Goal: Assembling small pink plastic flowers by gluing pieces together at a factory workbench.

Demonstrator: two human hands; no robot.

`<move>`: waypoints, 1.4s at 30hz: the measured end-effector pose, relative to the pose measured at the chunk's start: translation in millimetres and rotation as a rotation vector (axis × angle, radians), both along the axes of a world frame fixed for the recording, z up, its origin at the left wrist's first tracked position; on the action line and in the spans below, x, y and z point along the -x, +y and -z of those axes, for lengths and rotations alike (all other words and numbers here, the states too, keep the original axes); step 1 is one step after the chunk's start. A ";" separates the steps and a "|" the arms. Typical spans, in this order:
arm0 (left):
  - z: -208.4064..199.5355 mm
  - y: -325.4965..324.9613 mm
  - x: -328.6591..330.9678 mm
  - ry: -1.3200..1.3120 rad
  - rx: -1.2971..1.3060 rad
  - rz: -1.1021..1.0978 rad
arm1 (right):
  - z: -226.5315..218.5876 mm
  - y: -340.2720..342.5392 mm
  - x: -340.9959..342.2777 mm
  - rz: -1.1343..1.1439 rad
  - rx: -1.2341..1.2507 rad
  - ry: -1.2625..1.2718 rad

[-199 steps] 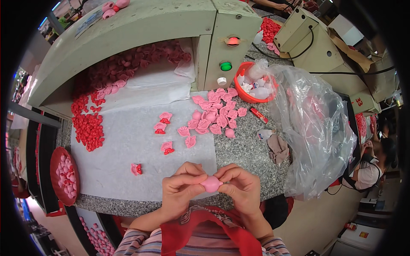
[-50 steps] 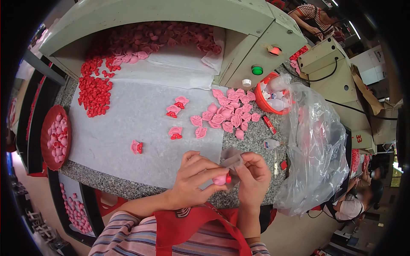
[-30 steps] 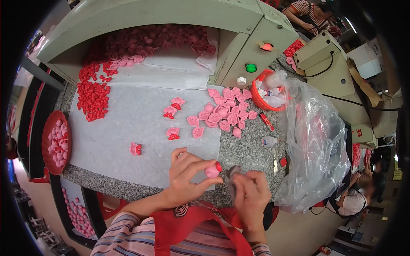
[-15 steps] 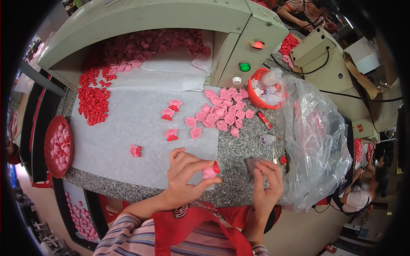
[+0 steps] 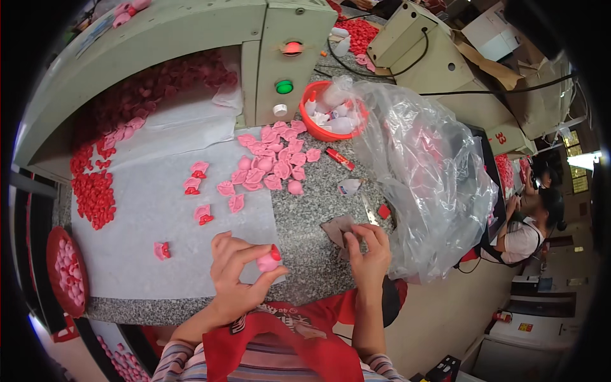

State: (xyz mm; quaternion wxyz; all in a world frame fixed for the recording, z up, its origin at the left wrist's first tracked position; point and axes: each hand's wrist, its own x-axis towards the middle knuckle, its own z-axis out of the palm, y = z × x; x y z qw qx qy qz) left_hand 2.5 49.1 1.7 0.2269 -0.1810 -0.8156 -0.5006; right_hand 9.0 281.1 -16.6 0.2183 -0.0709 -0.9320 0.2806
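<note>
My left hand (image 5: 237, 272) pinches a small round pink plastic piece (image 5: 266, 263) with a red bow-like part on its top, between thumb and forefinger. To its right, my right hand (image 5: 371, 253) closes its fingertips on a thin grey-brown sheet (image 5: 336, 230), perhaps sandpaper or cloth. The sheet is over the granite tabletop. On the white paper (image 5: 143, 223) beyond my left hand lie a few pink pieces (image 5: 202, 214) with red bows attached. Past them sits a heap of loose pink pieces (image 5: 275, 159).
Red bow pieces (image 5: 94, 197) are piled at the left, near a red basket (image 5: 52, 280) of pink parts. A green machine (image 5: 254, 83) stands behind. An orange tub (image 5: 331, 132) of bottles, a clear plastic bag (image 5: 426, 191), a small bottle (image 5: 349, 186) and a blade (image 5: 368, 209) lie rightward.
The whole view has turned to the right, so the table things appear further left. More of the grey-brown sheet shows at my right fingertips. My left hand still grips the pink piece.
</note>
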 end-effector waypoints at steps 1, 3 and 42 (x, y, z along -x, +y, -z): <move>1.5 1.9 0.6 -0.004 0.012 -0.013 | 4.8 -1.4 0.1 -0.027 -0.019 -0.071; 5.3 8.3 2.0 0.018 -0.063 0.025 | 21.4 0.4 -5.0 -0.055 0.005 -0.108; 9.1 1.5 6.3 -0.063 -0.067 0.066 | 34.8 85.7 32.9 0.251 -0.354 -0.072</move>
